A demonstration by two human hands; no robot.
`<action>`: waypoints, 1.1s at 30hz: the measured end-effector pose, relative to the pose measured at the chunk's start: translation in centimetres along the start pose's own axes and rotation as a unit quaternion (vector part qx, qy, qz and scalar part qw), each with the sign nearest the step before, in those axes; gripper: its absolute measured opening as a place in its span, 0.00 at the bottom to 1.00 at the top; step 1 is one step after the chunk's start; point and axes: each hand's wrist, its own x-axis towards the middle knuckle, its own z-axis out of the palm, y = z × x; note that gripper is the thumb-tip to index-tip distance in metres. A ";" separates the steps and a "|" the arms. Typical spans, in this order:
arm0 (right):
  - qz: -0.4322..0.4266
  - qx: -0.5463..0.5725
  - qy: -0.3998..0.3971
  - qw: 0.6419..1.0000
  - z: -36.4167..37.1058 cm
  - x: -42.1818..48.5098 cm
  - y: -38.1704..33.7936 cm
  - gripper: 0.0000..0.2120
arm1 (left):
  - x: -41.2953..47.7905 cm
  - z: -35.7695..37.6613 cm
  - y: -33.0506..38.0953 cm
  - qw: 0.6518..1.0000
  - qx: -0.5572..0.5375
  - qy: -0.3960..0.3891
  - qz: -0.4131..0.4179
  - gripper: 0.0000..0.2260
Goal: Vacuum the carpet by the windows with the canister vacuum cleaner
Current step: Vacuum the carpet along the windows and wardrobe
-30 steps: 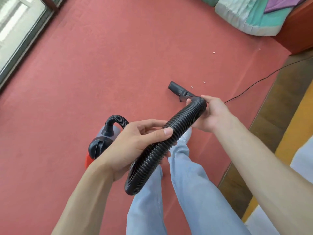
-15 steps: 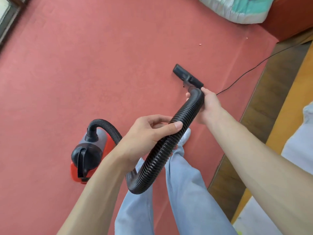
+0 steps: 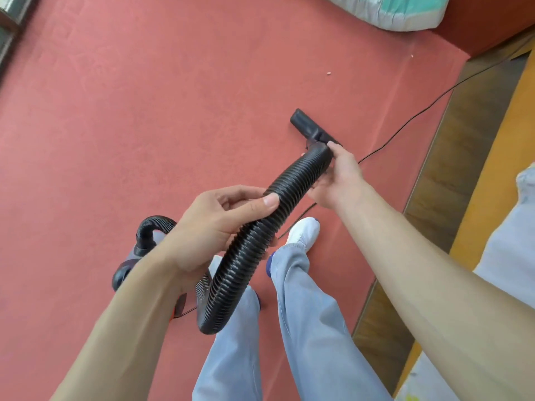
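item 1. left-hand grip [image 3: 208, 227]: thumb on top and fingers curled beneath, clamped on the middle of the black ribbed flexible hose [image 3: 260, 235].
item 2. right-hand grip [image 3: 337, 178]: fingers wrapped round the hose's far end, just behind the black t-shaped plastic nozzle [image 3: 308, 127]. whether the nozzle touches the floor cannot be told.
item 3. hose: sags in a deep loop between the knees, then rises to the grey and red canister vacuum cleaner [image 3: 136, 256], which sits on the red short-pile carpet [image 3: 144, 111] by the left leg, largely hidden by the left forearm.
item 4. thin black power cord [image 3: 419, 114]: crosses the carpet from upper right, passes under the right-hand grip and ends near the white shoe [image 3: 304, 231].
item 5. small pale crumb [image 3: 328, 73] beyond the nozzle, not yet collected.

risks, as judged: the cord by the foot may catch a step or be drawn into the nozzle; a hard pull on the slack loop may tip or drag the canister; a tight bend may kink the hose.

edges and room: dark window frame [image 3: 8, 30] at far upper left, well apart from the nozzle; broad open carpet between. brown wooden floor strip [image 3: 451, 157] bounds the right; pale and teal bedding [image 3: 390, 13] lies at the top edge.
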 end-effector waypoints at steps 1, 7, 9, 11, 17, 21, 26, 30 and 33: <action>0.004 -0.004 0.010 1.000 -0.5 0.3 -0.2 0.18 | 0.5 0.8 -0.4 1.000 0.018 0.006 -0.013 0.18; 0.022 -0.004 0.012 1.000 -4.5 1.0 -3.1 0.17 | 2.7 5.9 -1.8 0.994 0.047 -0.070 -0.076 0.14; 0.031 0.018 -0.022 0.999 -5.8 0.2 -4.6 0.22 | 2.8 6.3 -1.0 0.989 0.055 -0.118 -0.071 0.14; 0.043 0.027 -0.071 0.996 -6.6 -1.3 -5.9 0.21 | 2.9 5.8 0.2 0.982 0.056 -0.170 -0.058 0.17; 0.100 -0.021 -0.151 0.983 -5.8 -3.2 -6.7 0.17 | 4.6 4.6 2.9 0.958 0.090 -0.265 -0.063 0.21; 0.063 -0.018 -0.144 0.987 -3.4 -1.2 -8.3 0.15 | 6.4 4.6 2.9 0.957 0.003 -0.287 -0.048 0.26; 0.037 -0.002 -0.100 0.994 -1.2 3.3 -11.2 0.16 | 9.7 6.7 4.1 0.986 -0.019 -0.161 -0.038 0.16; 0.026 0.021 -0.014 0.999 -0.5 6.9 -13.7 0.16 | 12.8 8.9 4.9 0.999 0.034 0.001 -0.038 0.14; 0.016 0.005 0.000 1.000 -0.1 7.8 -16.0 0.16 | 13.8 9.9 6.3 0.999 0.033 0.002 -0.021 0.14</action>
